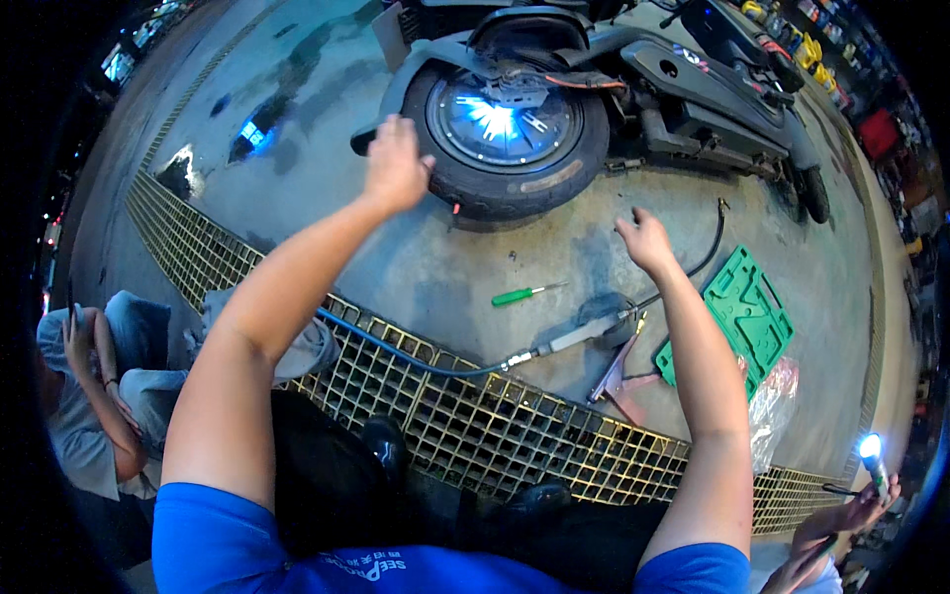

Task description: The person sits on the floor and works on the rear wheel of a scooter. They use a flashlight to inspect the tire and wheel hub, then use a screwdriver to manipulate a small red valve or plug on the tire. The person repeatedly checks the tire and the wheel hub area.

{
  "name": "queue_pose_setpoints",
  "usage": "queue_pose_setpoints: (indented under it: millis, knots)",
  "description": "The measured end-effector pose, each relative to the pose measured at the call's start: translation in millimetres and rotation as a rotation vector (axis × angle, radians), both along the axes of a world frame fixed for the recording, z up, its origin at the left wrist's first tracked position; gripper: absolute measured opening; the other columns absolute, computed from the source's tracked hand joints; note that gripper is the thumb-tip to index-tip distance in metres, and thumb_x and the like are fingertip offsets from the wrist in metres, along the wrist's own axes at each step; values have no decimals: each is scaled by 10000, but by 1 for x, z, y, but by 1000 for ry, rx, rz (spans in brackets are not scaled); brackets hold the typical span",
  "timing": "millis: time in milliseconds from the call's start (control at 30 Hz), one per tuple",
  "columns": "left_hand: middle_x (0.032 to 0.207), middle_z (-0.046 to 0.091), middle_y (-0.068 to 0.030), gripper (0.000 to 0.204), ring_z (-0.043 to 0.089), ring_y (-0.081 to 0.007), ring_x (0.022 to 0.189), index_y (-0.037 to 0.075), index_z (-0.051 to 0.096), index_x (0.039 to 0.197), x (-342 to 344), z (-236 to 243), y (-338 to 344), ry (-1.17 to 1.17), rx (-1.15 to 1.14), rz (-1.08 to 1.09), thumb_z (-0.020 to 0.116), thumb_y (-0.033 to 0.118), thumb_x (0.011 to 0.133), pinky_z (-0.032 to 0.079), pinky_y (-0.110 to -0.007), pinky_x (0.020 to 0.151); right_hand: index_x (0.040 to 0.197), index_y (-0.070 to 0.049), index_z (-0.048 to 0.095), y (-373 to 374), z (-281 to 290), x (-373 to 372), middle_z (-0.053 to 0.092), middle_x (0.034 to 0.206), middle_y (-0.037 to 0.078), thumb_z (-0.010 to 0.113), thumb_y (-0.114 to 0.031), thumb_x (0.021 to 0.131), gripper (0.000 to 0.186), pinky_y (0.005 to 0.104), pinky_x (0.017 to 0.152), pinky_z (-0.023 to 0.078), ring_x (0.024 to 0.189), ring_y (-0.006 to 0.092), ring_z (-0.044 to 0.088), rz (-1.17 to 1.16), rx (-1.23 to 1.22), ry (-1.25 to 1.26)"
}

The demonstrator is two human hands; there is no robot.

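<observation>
A scooter (683,89) with a wide black tire (495,196) stands or lies ahead; I cannot tell which. Bright light glares off its round hub (503,124). My left hand (396,170) is by the tire's left edge, fingers extended and thumb apart, holding nothing visible; whether it touches the rubber is unclear. A small red bit (456,209) shows at the tire's lower edge. My right hand (647,244) hovers over the floor right of the wheel, thumb and fingers apart with nothing between them. Between my arms lies a green-handled screwdriver (515,296).
An air inflator gun (584,333) with a blue hose (406,358) lies by the floor grating (475,416). A green tool tray (747,322) and clear plastic (774,406) are at right. Someone sits at left (89,396); another person's hand (871,510) holds a lit flashlight (874,461).
</observation>
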State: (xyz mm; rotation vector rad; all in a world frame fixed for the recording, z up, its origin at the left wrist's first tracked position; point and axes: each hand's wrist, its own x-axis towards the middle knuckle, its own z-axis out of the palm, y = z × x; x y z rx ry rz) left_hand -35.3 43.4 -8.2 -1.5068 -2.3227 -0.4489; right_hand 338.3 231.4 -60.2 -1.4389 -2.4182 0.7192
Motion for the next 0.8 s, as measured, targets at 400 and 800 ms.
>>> queue_pose_setpoints:
  millis: [400,800]
  knots:
    - [1475,357,-188,907,296,-389,1372,94,318,1462,-28,-27,13,-1611,-309,302,744,496,770,310,-634,1014,1287,-58,480,-26,1,-119,603,1213,122,743,-446,785,686,556,863,438,1114,289,550,-319,-1117,970]
    - [1262,568,-107,529,579,-254,1129,53,421,1317,8,-64,14,-2080,411,-194,650,174,857,472,-465,974,1251,-50,484,-29,-29,-134,624,1147,100,704,-144,813,499,439,948,471,1035,263,606,-382,-1019,1475]
